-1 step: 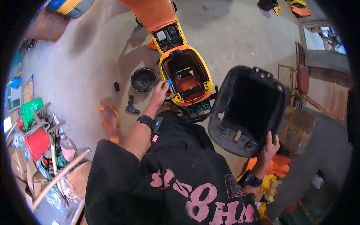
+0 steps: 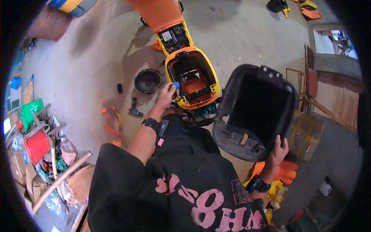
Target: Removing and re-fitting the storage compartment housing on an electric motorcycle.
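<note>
In front of me stands a yellow and orange scooter (image 2: 211, 71), its body opened to show a hollow bay with a reddish-brown floor. My left hand (image 2: 167, 96) is closed at the bay's near left rim, pinching a small blue object (image 2: 176, 85) whose kind I cannot make out. On the right, my right hand (image 2: 277, 150) grips the lower right rim of a large black plastic storage tub (image 2: 228, 127). The tub is tilted with its dark hollow facing up, and it partly hides the scooter's green number plate (image 2: 205, 111).
Left of the scooter a black bowl (image 2: 147, 81), a cordless drill (image 2: 135, 108) and an orange panel (image 2: 112, 121) lie on the floor. Wooden poles, a red chair (image 2: 37, 147) and bags crowd the far left. Orange and yellow parts (image 2: 280, 174) lie beneath my right arm.
The black storage tub has shifted slightly left and up, covering a little more of the number plate. Both hands keep their holds.
</note>
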Available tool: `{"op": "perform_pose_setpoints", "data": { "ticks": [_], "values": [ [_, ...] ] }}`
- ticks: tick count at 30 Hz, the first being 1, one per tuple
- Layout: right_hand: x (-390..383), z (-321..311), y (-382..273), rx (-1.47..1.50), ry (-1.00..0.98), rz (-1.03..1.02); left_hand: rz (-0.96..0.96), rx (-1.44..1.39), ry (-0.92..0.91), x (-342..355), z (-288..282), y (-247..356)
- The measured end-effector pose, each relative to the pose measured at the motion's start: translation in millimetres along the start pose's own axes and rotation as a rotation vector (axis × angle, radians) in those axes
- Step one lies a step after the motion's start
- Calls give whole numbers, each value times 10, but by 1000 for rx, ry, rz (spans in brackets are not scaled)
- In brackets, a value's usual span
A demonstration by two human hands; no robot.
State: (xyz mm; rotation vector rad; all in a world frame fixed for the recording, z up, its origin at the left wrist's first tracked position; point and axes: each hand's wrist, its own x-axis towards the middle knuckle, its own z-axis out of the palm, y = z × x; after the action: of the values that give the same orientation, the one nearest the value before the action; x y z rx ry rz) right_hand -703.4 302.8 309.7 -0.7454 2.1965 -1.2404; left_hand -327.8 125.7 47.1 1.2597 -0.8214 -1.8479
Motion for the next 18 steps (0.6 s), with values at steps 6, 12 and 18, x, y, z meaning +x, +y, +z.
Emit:
{"op": "perform_pose_setpoints", "data": {
  "ticks": [6, 12, 18],
  "values": [
    [181, 458, -154, 105, -76, -153, -24, -37, -67, 132, -79, -11],
    [538, 1022, 311, 121, -174, 77, -57, -31, 107, 106, -277, 50],
    [603, 1294, 1198, -137, -359, 99, -123, -302, 139, 18, -392, 6]
  ]
}}
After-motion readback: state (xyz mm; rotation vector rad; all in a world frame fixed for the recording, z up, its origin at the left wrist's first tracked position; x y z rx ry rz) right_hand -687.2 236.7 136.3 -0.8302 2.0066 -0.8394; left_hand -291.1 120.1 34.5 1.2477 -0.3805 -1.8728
